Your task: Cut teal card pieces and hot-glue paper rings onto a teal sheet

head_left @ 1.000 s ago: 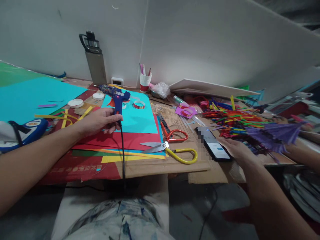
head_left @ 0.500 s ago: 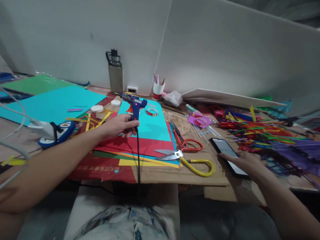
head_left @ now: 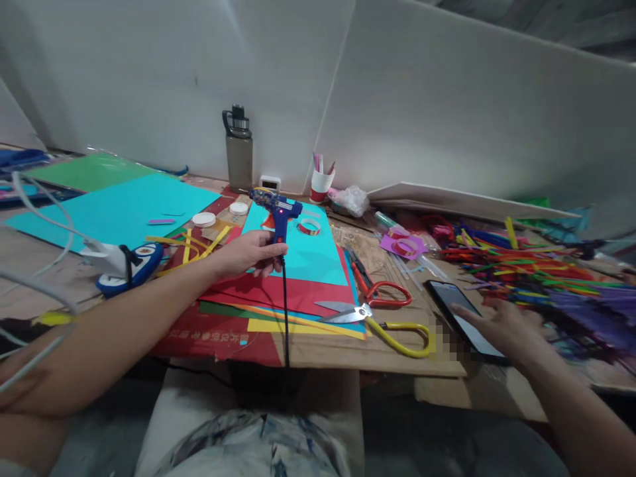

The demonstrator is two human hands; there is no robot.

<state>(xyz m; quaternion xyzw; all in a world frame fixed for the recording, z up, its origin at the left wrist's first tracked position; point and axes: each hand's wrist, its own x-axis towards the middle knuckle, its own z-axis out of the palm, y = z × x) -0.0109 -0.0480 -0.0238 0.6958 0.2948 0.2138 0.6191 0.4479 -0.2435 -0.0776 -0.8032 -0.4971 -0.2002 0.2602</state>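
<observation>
My left hand (head_left: 261,250) is closed around the lower handle of a blue hot glue gun (head_left: 281,215). A small red light glows on the gun, and its nozzle points left. From the handle's base a black cord runs down over the table edge. On the right, my right hand (head_left: 507,324) hovers over or touches the lit screen of a smartphone (head_left: 464,318), one finger stretched across it and the others apart. The phone lies flat. Below the gun are a turquoise sheet (head_left: 318,258) and a roll of tape (head_left: 309,226).
Yellow-handled scissors (head_left: 397,334) and red-handled pliers (head_left: 387,293) lie between my hands. Colourful pipe cleaners (head_left: 536,262) are heaped at right. A bottle (head_left: 239,159) and a paper cup (head_left: 322,182) stand by the wall. A blue power strip (head_left: 144,265) with a white plug is at left.
The whole view has shifted slightly, so things appear further right and lower. My right finger has moved up the phone's screen. My left hand still holds the glue gun.
</observation>
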